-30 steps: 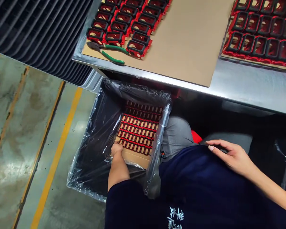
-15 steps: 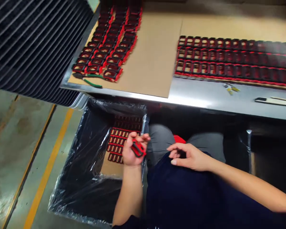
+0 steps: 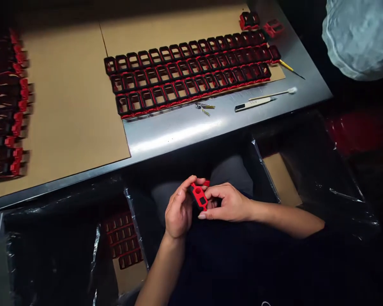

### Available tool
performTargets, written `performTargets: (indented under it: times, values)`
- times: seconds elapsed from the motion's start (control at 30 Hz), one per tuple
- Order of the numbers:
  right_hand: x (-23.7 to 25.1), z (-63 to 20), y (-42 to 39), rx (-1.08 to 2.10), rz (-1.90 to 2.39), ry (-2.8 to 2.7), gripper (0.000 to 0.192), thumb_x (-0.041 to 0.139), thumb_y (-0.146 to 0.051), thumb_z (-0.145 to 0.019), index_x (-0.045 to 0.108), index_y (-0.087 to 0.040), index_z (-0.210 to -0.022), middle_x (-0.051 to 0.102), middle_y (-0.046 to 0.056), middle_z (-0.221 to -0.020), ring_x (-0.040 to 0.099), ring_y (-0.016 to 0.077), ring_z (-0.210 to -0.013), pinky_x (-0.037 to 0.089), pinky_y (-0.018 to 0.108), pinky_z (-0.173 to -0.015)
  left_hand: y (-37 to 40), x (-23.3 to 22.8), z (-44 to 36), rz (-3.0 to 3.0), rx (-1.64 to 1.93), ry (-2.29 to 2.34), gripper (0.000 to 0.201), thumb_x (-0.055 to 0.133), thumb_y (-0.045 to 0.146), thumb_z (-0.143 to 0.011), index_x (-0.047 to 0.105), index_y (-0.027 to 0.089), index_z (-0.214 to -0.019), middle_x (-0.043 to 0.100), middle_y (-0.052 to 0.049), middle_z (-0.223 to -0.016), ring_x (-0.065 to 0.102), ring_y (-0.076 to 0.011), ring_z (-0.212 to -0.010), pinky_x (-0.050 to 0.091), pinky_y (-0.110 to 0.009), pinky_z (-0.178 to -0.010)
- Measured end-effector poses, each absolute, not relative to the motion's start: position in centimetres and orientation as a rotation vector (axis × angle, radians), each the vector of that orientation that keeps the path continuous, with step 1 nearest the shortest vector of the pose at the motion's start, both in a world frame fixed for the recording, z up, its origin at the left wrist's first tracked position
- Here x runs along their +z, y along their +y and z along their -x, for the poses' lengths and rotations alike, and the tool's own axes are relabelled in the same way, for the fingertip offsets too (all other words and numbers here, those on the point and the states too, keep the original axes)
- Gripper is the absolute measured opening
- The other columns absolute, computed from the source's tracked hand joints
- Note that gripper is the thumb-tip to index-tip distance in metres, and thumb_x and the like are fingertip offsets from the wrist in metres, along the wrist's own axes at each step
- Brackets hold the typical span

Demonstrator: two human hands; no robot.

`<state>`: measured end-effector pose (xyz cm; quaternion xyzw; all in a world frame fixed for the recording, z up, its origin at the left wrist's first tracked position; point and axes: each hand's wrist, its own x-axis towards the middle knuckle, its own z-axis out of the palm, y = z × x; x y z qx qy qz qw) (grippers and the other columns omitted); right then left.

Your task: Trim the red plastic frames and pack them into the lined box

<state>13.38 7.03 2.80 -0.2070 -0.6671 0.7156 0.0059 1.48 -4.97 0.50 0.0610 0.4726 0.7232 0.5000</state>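
Note:
A small red plastic part point(image 3: 199, 195) with a round hole and a rectangular opening is held up over my lap. My left hand point(image 3: 178, 211) grips its upper end between fingertips and thumb. My right hand point(image 3: 231, 203) pinches it from the other side, thumb at the lower end and fingers partly behind it. Rows of black-and-red plastic frames point(image 3: 159, 94) stand on the table beyond my hands. Another group of these frames point(image 3: 8, 114) lies at the left, on the cardboard sheet point(image 3: 73, 106).
Along the metal table edge point(image 3: 166, 138) lie small nippers point(image 3: 205, 107), a craft knife point(image 3: 253, 104), a cotton swab point(image 3: 272, 94) and a thin yellow-handled tool point(image 3: 290, 68). A plastic-lined bin point(image 3: 51, 255) holding frames stands left of my legs; another lined bin point(image 3: 325, 182) is at right.
The view has swung to the right. My left hand has come from over the left bin to my lap, and my right hand, previously without the part, now grips it too.

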Motion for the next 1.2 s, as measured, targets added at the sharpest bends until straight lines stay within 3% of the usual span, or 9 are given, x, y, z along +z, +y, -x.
performTargets:
  times: [0.13, 0.23, 0.37, 0.53, 0.7, 0.87, 1.1, 1.2]
  values:
    - [2.1, -14.3, 7.6, 2.286, 0.585, -2.064, 0.030, 0.082, -0.043, -0.073, 0.068, -0.017, -0.081, 0.062, -0.002, -0.068, 0.054, 0.0102, -0.058, 0.047, 0.023, -0.058, -6.7, 0.7, -1.1, -0.437, 1.504, 1.330, 0.054, 0.055, 0.024, -0.080, 0.061, 0.025, -0.134, 0.073, -0.008, -0.121, 0.065, -0.0293, -0.118, 0.049, -0.048, -0.106]
    - [1.9, -14.5, 7.8, 2.278, 0.496, -2.113, 0.032, 0.082, -0.045, -0.073, 0.068, -0.017, -0.079, 0.064, -0.001, -0.070, 0.055, 0.0112, -0.061, 0.048, 0.024, -0.061, -7.6, 1.0, -1.1, -0.582, 1.390, 1.378, 0.070, 0.052, 0.012, -0.074, 0.052, 0.029, -0.143, 0.069, -0.005, -0.129, 0.068, -0.0258, -0.111, 0.054, -0.043, -0.100]
    - [1.7, -14.4, 7.8, 2.221, 0.417, -2.169, 0.031, 0.081, -0.044, -0.074, 0.066, -0.017, -0.073, 0.063, -0.001, -0.069, 0.055, 0.0116, -0.062, 0.048, 0.025, -0.063, -8.0, 1.7, -1.2, -0.715, 1.335, 1.427, 0.078, 0.054, 0.008, -0.075, 0.042, 0.030, -0.149, 0.061, -0.008, -0.138, 0.071, -0.0237, -0.103, 0.059, -0.038, -0.090]
    - [1.5, -14.6, 7.7, 2.143, 0.346, -2.197, 0.027, 0.080, -0.041, -0.076, 0.067, -0.017, -0.075, 0.064, 0.000, -0.071, 0.057, 0.0120, -0.063, 0.047, 0.024, -0.062, -8.1, 2.2, -1.1, -0.836, 1.320, 1.425, 0.076, 0.062, 0.015, -0.081, 0.038, 0.031, -0.151, 0.053, -0.010, -0.147, 0.067, -0.0267, -0.112, 0.060, -0.036, -0.087]
    - [1.6, -14.8, 7.7, 2.000, 0.282, -2.285, 0.016, 0.077, -0.030, -0.077, 0.068, -0.016, -0.078, 0.068, 0.002, -0.076, 0.061, 0.0135, -0.068, 0.050, 0.025, -0.068, -8.2, 2.1, -1.2, -0.872, 1.257, 1.518, 0.079, 0.072, 0.025, -0.080, 0.039, 0.026, -0.151, 0.050, -0.012, -0.149, 0.054, -0.0320, -0.132, 0.047, -0.046, -0.109]
    - [1.7, -14.6, 7.7, 1.940, 0.238, -2.290, 0.014, 0.076, -0.027, -0.078, 0.067, -0.016, -0.076, 0.067, 0.002, -0.073, 0.061, 0.0137, -0.067, 0.052, 0.026, -0.070, -8.2, 2.2, -1.4, -0.831, 1.213, 1.549, 0.078, 0.075, 0.028, -0.080, 0.041, 0.025, -0.150, 0.052, -0.014, -0.146, 0.056, -0.0320, -0.130, 0.044, -0.050, -0.112]
    - [2.3, -14.5, 7.6, 2.048, 0.302, -2.252, 0.015, 0.077, -0.026, -0.075, 0.069, -0.015, -0.080, 0.066, 0.001, -0.073, 0.059, 0.0116, -0.063, 0.049, 0.023, -0.062, -7.8, 2.9, -2.0, -0.628, 1.309, 1.401, 0.076, 0.073, 0.030, -0.084, 0.036, 0.025, -0.150, 0.067, -0.011, -0.125, 0.072, -0.0235, -0.103, 0.061, -0.036, -0.088]
    - [2.6, -14.6, 8.0, 2.187, 0.278, -2.211, 0.018, 0.076, -0.023, -0.074, 0.068, -0.014, -0.087, 0.067, 0.001, -0.077, 0.060, 0.0123, -0.067, 0.050, 0.024, -0.065, -8.1, 2.9, -2.2, -0.654, 1.318, 1.433, 0.073, 0.072, 0.028, -0.085, 0.038, 0.026, -0.149, 0.064, -0.012, -0.131, 0.071, -0.0245, -0.108, 0.060, -0.037, -0.091]
